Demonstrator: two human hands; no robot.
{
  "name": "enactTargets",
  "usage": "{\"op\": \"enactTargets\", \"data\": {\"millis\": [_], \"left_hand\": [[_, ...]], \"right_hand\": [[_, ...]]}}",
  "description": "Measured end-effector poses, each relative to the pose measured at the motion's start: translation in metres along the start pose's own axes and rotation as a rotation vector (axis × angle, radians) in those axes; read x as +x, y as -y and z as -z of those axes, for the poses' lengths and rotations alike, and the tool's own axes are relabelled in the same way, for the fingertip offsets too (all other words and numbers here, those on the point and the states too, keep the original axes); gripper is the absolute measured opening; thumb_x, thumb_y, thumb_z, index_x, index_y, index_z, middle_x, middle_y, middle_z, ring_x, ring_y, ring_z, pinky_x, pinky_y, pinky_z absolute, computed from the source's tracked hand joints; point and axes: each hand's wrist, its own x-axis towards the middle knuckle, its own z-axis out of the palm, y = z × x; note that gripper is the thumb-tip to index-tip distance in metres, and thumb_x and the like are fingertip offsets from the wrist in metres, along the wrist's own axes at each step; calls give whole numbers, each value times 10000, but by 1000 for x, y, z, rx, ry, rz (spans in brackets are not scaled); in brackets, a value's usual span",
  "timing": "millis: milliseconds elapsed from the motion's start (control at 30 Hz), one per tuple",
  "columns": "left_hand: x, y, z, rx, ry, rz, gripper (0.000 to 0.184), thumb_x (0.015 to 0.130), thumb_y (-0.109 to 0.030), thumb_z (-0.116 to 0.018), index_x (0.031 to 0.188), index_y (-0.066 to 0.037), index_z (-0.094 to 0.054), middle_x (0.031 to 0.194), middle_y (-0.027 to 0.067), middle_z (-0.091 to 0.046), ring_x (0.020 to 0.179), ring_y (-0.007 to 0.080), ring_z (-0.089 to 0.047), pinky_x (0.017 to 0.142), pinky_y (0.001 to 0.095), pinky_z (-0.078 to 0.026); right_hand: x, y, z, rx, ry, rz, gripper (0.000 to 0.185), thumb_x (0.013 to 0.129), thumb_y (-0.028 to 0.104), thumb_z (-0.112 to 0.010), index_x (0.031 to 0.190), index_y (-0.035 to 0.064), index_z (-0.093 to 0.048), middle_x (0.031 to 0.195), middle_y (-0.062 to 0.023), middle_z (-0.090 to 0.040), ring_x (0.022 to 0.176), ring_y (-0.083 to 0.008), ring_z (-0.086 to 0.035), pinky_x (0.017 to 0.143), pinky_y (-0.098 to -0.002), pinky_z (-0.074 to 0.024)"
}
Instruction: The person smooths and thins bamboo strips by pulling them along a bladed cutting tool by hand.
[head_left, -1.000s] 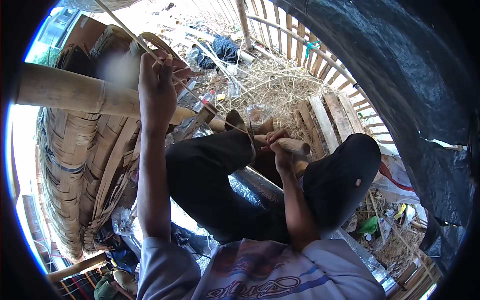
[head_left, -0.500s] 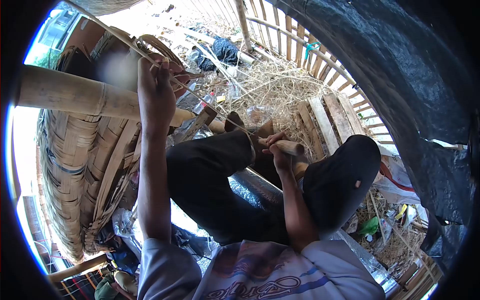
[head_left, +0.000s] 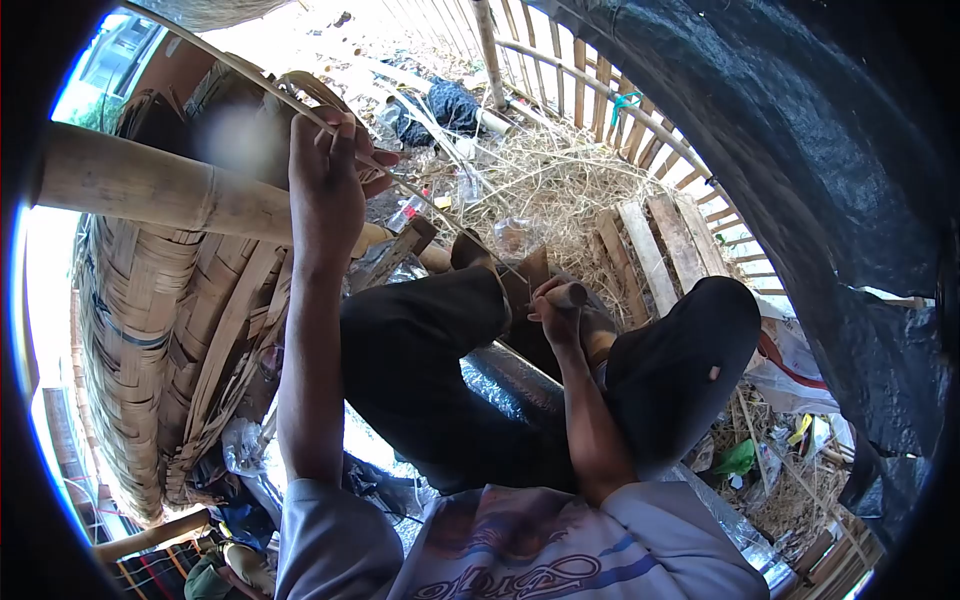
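My left hand (head_left: pixel 330 180) is raised over a thick bamboo pole, its fingers closed around a long thin bamboo strip (head_left: pixel 240 68). The strip runs from the upper left down to my right hand (head_left: pixel 558 318), between my bent knees. That hand is wrapped round a thick wooden handle (head_left: pixel 571 295), whose blunt round end points toward the camera. The working end of this tool is hidden, so its kind cannot be told. The strip's lower end meets the area just beside my right fingers.
The thick bamboo pole (head_left: pixel 120 180) crosses at left, above a large woven bamboo panel (head_left: pixel 130 350). Dry straw (head_left: pixel 580 175), wooden slats (head_left: pixel 650 245) and a plastic bottle (head_left: pixel 408 212) lie ahead. Dark plastic sheeting (head_left: pixel 800 130) hangs at right. Part of another person (head_left: pixel 215 580) shows at lower left.
My left hand has shifted slightly right with the strip. My right hand has turned the wooden handle, so its end now lies farther left and faces the camera more.
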Motion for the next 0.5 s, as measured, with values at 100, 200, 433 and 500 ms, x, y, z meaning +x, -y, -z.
{"op": "enactTargets", "data": {"millis": [100, 200, 433, 500], "left_hand": [[-1, -1, -2, -6, 5, -4, 83, 1014, -165, -411, 1065, -101, -411, 803, 25, -521, 744, 156, -669, 596, 292, -556], [-1, 2, 1, -13, 18, -6, 94, 1015, -168, -404, 1074, -95, -410, 801, 25, -522, 748, 158, -668, 606, 300, -561], [0, -1, -1, -24, 21, 0, 110, 1015, -180, -411, 1090, -100, -420, 800, 22, -520, 746, 148, -661, 618, 302, -566], [-1, -1, -2, -33, 29, 4, 111, 1016, -183, -412, 1089, -100, -423, 800, 20, -520, 745, 146, -661, 616, 300, -565]], "right_hand": [[-5, 3, -4, 53, -20, 34, 126, 767, -17, -576, 827, 87, -539, 860, -19, -555, 807, -71, -560, 584, -238, -576], [-6, 28, -10, 217, 82, 315, 121, 775, -6, -582, 831, 95, -544, 856, -8, -555, 782, -72, -567, 577, -234, -574], [1, 0, 3, 154, 5, 188, 112, 778, -2, -576, 834, 88, -543, 856, -5, -555, 766, -75, -569, 583, -234, -580], [1, -9, 3, 56, -47, -3, 116, 778, -5, -577, 838, 88, -542, 857, -3, -554, 769, -76, -573, 583, -241, -581]]}}
